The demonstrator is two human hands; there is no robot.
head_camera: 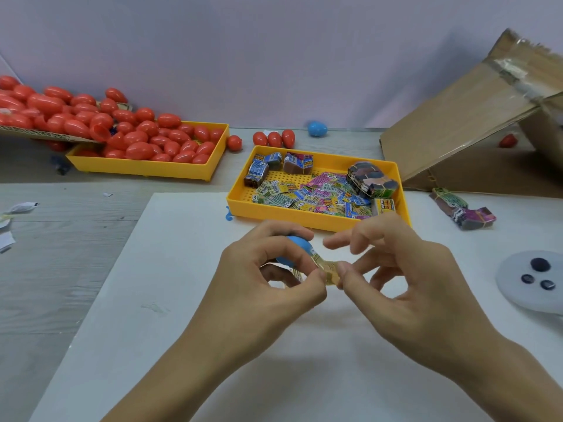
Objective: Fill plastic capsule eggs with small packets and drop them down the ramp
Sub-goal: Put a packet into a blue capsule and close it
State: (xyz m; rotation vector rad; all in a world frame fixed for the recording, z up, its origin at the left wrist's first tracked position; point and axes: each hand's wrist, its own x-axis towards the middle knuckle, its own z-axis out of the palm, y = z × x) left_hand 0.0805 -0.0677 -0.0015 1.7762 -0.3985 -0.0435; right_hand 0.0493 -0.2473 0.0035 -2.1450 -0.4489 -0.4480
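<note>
Both forearms reach in from the near edge and meet over a white board [128, 300] on the table. Curled around a blue capsule egg [297, 249], the left hand [268, 284] holds it with the fingers wrapped over its far side and the thumb pressed near its mouth. At that mouth sits a small yellowish packet [327, 271], pinched between the right hand [405, 275]'s thumb and a fingertip; the other right fingers are loosely bent and spread above it. Whether the packet is partly inside the egg cannot be told.

Just beyond the hands stands a yellow tray [240, 202] holding loose coloured packets [316, 196] and several banded bundles. Three red eggs [274, 139] stand behind it, with another blue egg [317, 128] further right by the wall. Far left, a second yellow tray [146, 170] is heaped with red eggs spilling from a cardboard sheet [45, 134]. At far right a cardboard ramp [451, 138] slopes down toward the table, a red egg [508, 141] lying under it. Two more packet bundles [463, 208] lie on the board near the ramp's foot, and a grey controller [530, 278] rests at the right edge.
</note>
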